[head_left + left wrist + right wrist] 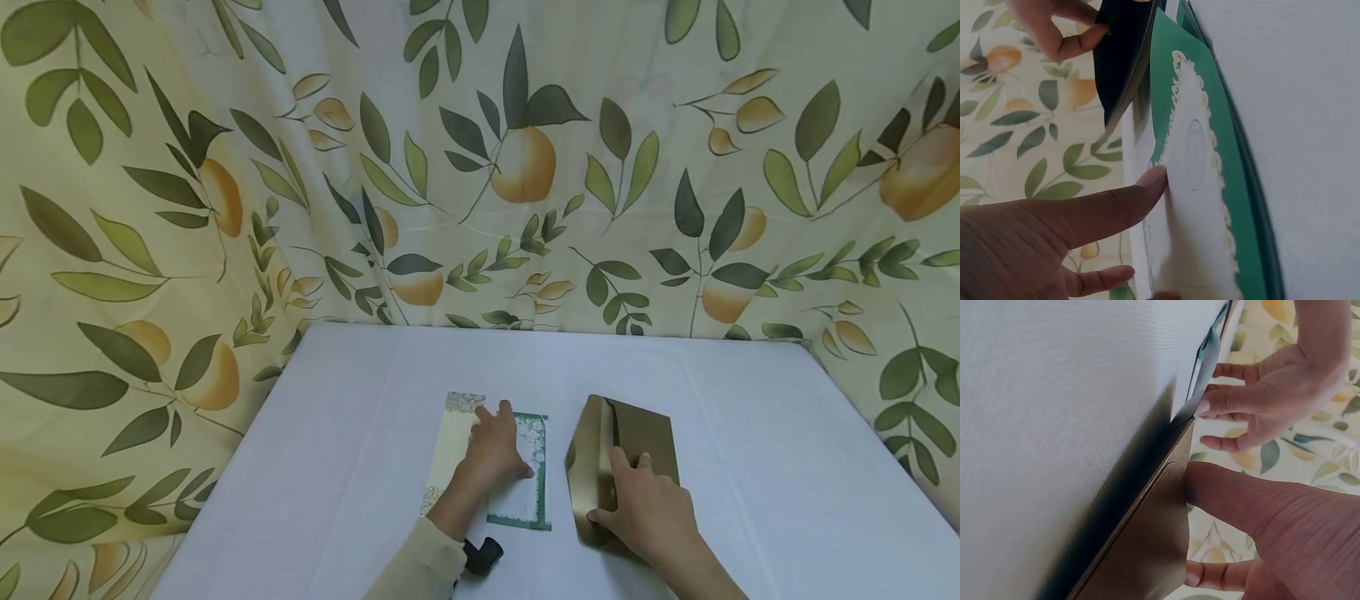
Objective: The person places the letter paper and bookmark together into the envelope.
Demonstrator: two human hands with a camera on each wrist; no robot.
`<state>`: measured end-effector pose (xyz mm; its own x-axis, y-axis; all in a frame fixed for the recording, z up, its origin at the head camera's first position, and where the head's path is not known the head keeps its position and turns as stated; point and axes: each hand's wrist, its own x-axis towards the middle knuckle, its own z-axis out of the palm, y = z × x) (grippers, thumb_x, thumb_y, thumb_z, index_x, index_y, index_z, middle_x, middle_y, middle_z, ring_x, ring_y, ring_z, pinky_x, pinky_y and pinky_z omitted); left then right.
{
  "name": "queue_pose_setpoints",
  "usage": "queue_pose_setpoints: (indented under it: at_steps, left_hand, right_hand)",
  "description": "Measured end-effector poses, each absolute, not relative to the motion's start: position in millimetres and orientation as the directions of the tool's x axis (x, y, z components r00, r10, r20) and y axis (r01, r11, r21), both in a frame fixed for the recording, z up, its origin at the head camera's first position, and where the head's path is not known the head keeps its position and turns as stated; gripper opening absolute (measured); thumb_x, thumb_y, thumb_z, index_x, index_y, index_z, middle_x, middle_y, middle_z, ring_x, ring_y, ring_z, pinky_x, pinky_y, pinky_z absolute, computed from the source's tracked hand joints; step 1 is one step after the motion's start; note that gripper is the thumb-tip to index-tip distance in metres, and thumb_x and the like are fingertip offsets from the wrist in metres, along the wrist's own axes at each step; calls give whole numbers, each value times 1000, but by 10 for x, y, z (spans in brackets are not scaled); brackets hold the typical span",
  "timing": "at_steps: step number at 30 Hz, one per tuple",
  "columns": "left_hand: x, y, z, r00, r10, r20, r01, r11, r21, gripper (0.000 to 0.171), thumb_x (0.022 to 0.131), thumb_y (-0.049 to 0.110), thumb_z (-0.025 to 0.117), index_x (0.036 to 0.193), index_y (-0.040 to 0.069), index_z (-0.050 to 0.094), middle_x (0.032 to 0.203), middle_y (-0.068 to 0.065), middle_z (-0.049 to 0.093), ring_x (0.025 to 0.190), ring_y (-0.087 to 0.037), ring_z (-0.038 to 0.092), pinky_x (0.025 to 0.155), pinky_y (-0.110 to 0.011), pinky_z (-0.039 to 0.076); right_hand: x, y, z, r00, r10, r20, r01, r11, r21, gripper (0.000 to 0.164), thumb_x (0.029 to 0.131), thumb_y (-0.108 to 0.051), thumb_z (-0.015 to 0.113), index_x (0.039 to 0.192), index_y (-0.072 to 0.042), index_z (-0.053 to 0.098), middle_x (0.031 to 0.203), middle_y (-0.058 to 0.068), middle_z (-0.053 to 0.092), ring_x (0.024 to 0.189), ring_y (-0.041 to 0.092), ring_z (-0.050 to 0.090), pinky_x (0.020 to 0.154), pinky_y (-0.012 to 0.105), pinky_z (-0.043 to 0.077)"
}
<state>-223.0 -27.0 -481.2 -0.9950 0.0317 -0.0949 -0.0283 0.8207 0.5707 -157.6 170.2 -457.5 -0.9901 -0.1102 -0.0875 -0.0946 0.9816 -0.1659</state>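
Observation:
In the head view, my left hand rests over a white card with a green, patterned border. The left wrist view shows the thumb against the face of this green-bordered card, with the other fingers mostly hidden. To the right, my right hand holds a gold envelope, its pointed flap toward the left. Thumb on the flap side, fingers across the envelope's body. In the right wrist view, the gold envelope stands tilted with a dark shadow beside it.
A cream strip-like paper with glittery ends lies left of the green-bordered card, partly under my left forearm. A black device sits at my left wrist. The white table meets a fruit-and-leaf patterned curtain at its back edge.

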Motion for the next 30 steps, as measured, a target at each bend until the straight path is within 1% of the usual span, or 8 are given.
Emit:
queue_pose_setpoints:
  at_steps: [5, 10, 13, 17, 21, 25, 28, 30]
  left_hand:
    - [-2205, -255, -4791, -994, 6, -112, -56, 834, 549, 97, 50, 17, 94, 129, -5, 43, 105, -26, 41, 83, -33, 46, 57, -43, 48]
    - [-2186, -256, -4781, -994, 15, -113, -47, 850, 524, 87, 52, 17, 94, 123, -7, 49, 101, -26, 42, 80, -32, 47, 54, -42, 47]
    - [-2186, -246, -4766, -995, 20, -96, -32, 860, 510, 83, 52, 16, 94, 118, -8, 49, 98, -27, 43, 78, -33, 48, 55, -42, 47]
    - [-2189, -233, -4735, -995, 27, -92, -24, 858, 514, 82, 52, 11, 93, 116, -9, 47, 97, -28, 43, 75, -35, 48, 55, -41, 47]
    - [-2206, -237, -4737, -994, 18, -107, -42, 844, 534, 86, 51, 9, 93, 121, -8, 45, 101, -29, 42, 77, -35, 48, 54, -41, 47]
    - [-2220, -239, -4762, -989, 43, -142, -44, 828, 559, 93, 54, 6, 90, 132, -6, 41, 112, -33, 41, 87, -39, 51, 60, -48, 50]
    - [-2219, -252, -4771, -983, 106, -148, 2, 819, 573, 88, 58, 4, 88, 132, -7, 42, 110, -30, 49, 90, -39, 54, 67, -49, 50]
    - [-2218, -278, -4782, -981, 140, -135, 36, 812, 582, 77, 60, 5, 87, 124, -7, 48, 100, -23, 56, 84, -34, 57, 66, -44, 50]
  right_hand:
    - [-1575, 1702, -4574, -990, -116, -76, -102, 980, -169, 89, 60, -49, 85, 124, -1, 46, 119, 48, 42, 67, 44, 61, 48, 51, 46]
    - [-1572, 1704, -4583, -991, -114, -74, -101, 980, -169, 85, 60, -48, 85, 120, -1, 48, 119, 48, 42, 65, 43, 61, 46, 50, 46]
    - [-1574, 1704, -4579, -991, -117, -73, -103, 980, -170, 84, 60, -47, 85, 120, -1, 48, 119, 48, 42, 64, 42, 61, 46, 49, 46]
    - [-1580, 1701, -4564, -990, -123, -70, -110, 980, -168, 85, 60, -47, 85, 120, 0, 47, 119, 48, 42, 59, 39, 59, 45, 48, 45]
    - [-1583, 1700, -4563, -990, -124, -73, -111, 980, -164, 84, 61, -47, 85, 120, -1, 47, 120, 48, 41, 58, 38, 58, 45, 48, 45]
    - [-1581, 1704, -4564, -989, -121, -82, -107, 981, -159, 87, 62, -48, 84, 124, -1, 46, 121, 48, 40, 62, 40, 59, 47, 50, 45]
    - [-1580, 1704, -4562, -989, -118, -90, -103, 982, -157, 88, 62, -49, 83, 125, -1, 45, 121, 48, 39, 63, 41, 59, 47, 50, 45]
    - [-1581, 1703, -4564, -989, -116, -95, -100, 983, -157, 87, 62, -50, 83, 124, -1, 45, 121, 48, 39, 62, 41, 59, 47, 50, 45]
